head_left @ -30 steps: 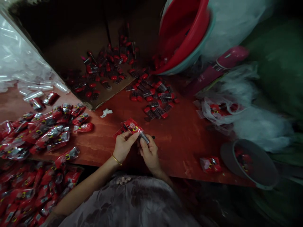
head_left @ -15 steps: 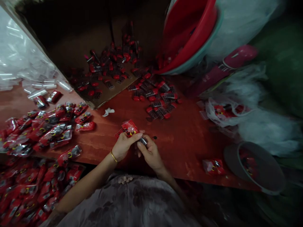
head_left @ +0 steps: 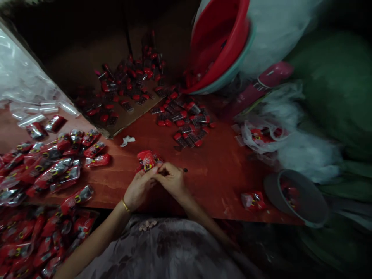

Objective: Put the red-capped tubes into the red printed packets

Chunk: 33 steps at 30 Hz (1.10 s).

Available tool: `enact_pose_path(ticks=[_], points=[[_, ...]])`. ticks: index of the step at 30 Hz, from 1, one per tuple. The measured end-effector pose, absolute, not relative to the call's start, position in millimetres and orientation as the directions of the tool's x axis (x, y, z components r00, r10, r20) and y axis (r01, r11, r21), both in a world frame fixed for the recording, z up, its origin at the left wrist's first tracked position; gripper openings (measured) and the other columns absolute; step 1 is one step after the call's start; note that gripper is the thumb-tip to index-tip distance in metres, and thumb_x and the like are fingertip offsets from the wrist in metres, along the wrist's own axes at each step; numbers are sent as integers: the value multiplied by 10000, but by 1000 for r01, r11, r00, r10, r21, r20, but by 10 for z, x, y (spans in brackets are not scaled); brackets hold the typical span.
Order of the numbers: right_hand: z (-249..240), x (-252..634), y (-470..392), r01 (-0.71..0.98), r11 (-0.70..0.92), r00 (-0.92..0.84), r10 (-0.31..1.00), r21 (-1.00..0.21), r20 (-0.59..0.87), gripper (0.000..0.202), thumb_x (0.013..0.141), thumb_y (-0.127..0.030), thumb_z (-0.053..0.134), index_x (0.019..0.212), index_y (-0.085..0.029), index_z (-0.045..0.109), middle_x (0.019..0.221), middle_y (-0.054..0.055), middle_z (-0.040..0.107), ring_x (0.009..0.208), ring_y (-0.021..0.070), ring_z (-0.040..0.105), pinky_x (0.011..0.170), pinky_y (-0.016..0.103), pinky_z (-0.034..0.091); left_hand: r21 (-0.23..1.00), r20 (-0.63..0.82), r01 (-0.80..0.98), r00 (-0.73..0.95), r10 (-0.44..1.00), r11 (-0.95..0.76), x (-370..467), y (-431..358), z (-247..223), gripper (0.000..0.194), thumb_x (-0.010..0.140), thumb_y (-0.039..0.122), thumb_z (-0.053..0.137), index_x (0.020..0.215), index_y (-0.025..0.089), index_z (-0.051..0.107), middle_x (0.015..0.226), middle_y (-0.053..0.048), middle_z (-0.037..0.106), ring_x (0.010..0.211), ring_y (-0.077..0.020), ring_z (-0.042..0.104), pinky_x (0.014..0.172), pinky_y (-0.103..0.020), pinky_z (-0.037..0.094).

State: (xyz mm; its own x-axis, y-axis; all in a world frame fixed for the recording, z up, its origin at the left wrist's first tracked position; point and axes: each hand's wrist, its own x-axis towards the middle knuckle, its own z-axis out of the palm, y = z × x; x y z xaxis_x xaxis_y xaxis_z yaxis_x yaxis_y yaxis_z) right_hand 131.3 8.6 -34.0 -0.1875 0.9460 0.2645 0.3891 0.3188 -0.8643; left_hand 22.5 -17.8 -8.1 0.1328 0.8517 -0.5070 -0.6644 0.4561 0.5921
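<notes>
My left hand (head_left: 140, 188), with a gold bangle at the wrist, is closed on a red printed plastic wrapper (head_left: 148, 159). The wrapper stands out beyond the thumb, above the table. My right hand (head_left: 172, 179) meets it from the right, its thumb and fingertips pinched together at the wrapper's near end. What the right fingertips hold is hidden. Beyond the hands lies a pile of small clear containers with red caps (head_left: 192, 122). Off to the left, many filled red packets (head_left: 55, 170) lie heaped on the table.
A cardboard box (head_left: 128, 123) on its side holds more red-capped containers. A red basin (head_left: 245, 15) leans behind, near a pink bottle (head_left: 270, 77). On the right are a plastic bag (head_left: 250, 139), a grey bucket (head_left: 273, 193) and a red packet (head_left: 253, 200). Clear sleeves (head_left: 31, 118) lie far left.
Both hands have closed in on the wrapper's near end. The dark shiny piece that showed between my right fingers is now out of sight. The whole view has shifted slightly.
</notes>
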Motion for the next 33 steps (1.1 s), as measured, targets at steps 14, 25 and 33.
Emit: enact_pose_path(ticks=[14,25,33], points=[[-583,2010,731,959,269,-240,938,-91,251,369,883,-223,409,1229,-160,525,1298,96,542,1054,281,496,996,506,225,955,-183,-298,-557,810,11,-798,9,-52,491,684,533,640,1037,193,620,1025,-84,684,995,-226,618,917,-404,452],[-693,2152,248,935,275,-201,932,-225,303,420,876,-273,397,1274,-163,477,1294,110,532,1103,263,472,942,436,333,589,85,801,72,994,-108,-38,280,-437,249,745,310,616,975,306,712,1289,-76,557,1300,-378,327,1056,-584,151],[-399,1821,193,625,316,-113,941,-714,318,309,848,-359,487,1069,-172,597,1044,112,651,977,228,564,870,380,425,627,172,773,-20,985,-94,51,148,-304,266,803,342,538,1009,290,698,1280,-84,564,1295,-332,358,1069,-556,138]])
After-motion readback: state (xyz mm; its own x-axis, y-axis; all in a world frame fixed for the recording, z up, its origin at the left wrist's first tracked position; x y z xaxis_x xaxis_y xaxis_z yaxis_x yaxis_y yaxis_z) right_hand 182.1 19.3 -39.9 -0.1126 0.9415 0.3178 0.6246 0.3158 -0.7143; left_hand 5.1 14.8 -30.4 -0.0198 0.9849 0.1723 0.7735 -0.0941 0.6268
